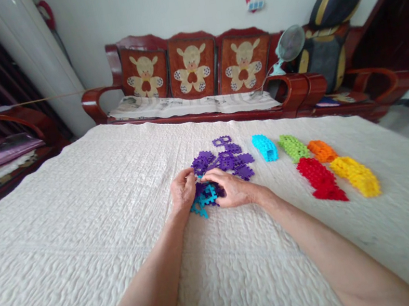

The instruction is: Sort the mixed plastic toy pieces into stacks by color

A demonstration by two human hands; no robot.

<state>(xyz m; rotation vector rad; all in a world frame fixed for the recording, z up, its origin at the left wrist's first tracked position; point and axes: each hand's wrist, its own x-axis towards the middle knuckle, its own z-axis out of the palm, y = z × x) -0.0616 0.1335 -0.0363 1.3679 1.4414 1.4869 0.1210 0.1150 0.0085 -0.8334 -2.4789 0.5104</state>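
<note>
Blue interlocking plastic blocks (207, 193) with toothed edges lie between my hands, with some purple ones mixed in. On their left is my left hand (184, 191), its fingers drawn together; whatever they pinch is hidden. My right hand (230, 188) curls round the right side of the blue pieces, with its fingertips near those of the left. Just beyond both hands spreads a loose pile of purple interlocking blocks (226, 159). My fingers partly cover the pieces between them, so how these join cannot be seen.
On the quilted cover (93, 220), right of the pile, sit joined groups of blocks: light blue (264, 147), green (293, 146), orange (322, 150), red (319, 179) and yellow (355, 176). Behind stands a wooden sofa (95, 104) with bear cushions (191, 65) and a small fan (291, 44).
</note>
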